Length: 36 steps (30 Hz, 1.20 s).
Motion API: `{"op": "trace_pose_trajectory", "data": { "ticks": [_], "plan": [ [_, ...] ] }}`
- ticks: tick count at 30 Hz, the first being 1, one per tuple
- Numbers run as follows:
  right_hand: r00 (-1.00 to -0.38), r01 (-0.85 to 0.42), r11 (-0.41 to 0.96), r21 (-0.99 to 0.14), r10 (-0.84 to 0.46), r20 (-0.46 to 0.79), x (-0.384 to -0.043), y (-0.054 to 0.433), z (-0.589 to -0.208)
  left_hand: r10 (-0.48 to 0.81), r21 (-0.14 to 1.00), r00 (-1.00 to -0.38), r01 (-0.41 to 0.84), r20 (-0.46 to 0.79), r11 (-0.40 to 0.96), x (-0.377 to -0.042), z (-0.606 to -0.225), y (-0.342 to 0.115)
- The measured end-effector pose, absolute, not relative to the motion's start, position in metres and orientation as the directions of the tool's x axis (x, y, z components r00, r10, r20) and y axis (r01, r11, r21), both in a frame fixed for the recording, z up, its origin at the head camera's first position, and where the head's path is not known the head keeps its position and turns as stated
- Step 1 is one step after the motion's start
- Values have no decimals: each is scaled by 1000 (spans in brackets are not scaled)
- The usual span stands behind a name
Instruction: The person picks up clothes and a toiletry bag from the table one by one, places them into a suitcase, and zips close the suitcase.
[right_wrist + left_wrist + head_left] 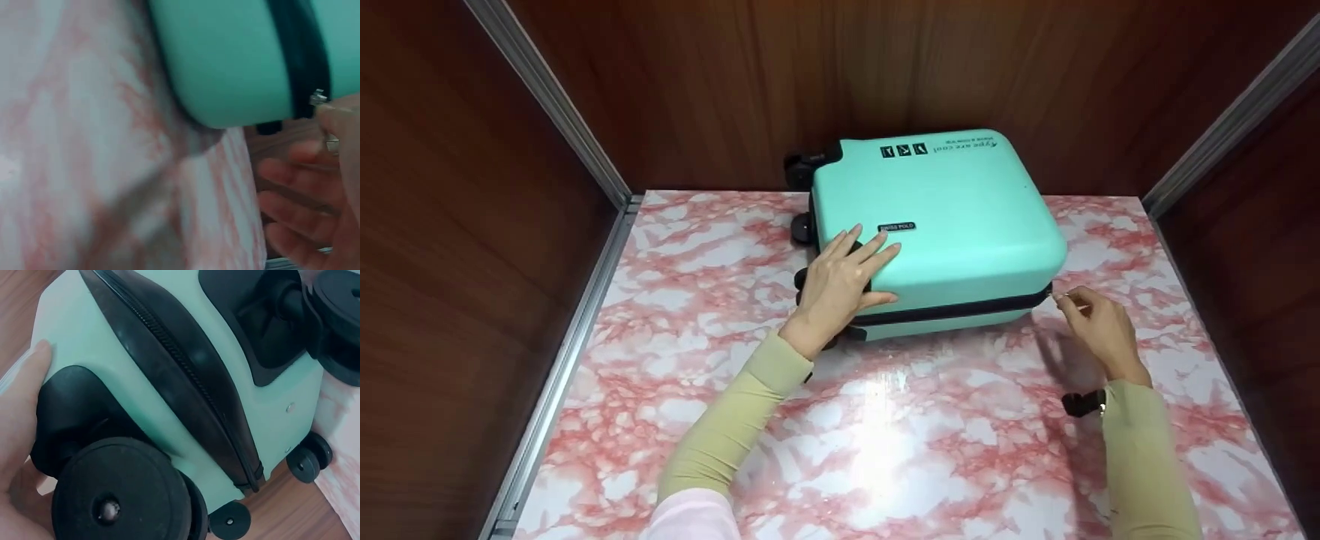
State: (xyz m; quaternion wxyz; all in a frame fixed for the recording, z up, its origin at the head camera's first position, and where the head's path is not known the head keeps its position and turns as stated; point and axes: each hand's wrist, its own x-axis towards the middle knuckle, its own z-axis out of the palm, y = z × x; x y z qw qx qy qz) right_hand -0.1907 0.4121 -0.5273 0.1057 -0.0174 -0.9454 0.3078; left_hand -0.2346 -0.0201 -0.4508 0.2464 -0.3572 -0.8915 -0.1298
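A mint-green hard-shell suitcase (960, 202) lies flat on the table, its black wheels (802, 229) pointing left. My left hand (840, 281) rests with spread, straight fingers on the top shell at the near wheeled corner. The left wrist view has the thumb beside a large wheel (121, 489) and the black zipper (169, 351) along the wheeled end. At the near right corner my right hand (1099, 326) pinches the metal zipper pull (1056, 295) between thumb and index finger. In the right wrist view the zipper slider (318, 98) sits on the black zipper band (301, 50).
The table (720, 255) has a red-and-white marbled top. Dark wood panels (697, 90) enclose it at the back and sides, with metal rails (577, 330) along the edges. A black wrist-camera piece (1084, 403) hangs at the right cuff.
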Motion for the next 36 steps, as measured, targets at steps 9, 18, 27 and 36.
{"op": "trace_pose_trajectory", "data": {
  "ticks": [9, 18, 27, 36],
  "plan": [
    [-991, 99, 558, -824, 126, -34, -214, 403, -494, 570, 54, -624, 698, 535, 714, -232, -456, -22],
    [-977, 212, 393, -895, 49, -210, -252, 396, -464, 505, 107, -637, 676, 582, 730, -227, -457, -17],
    [-942, 278, 317, -907, -96, -323, -252, 392, -458, 516, 58, -664, 642, 540, 765, -226, -454, -18],
    [-949, 260, 380, -888, -67, -307, -211, 373, -455, 581, 79, -636, 705, 507, 704, -232, -451, -40]
  ]
}}
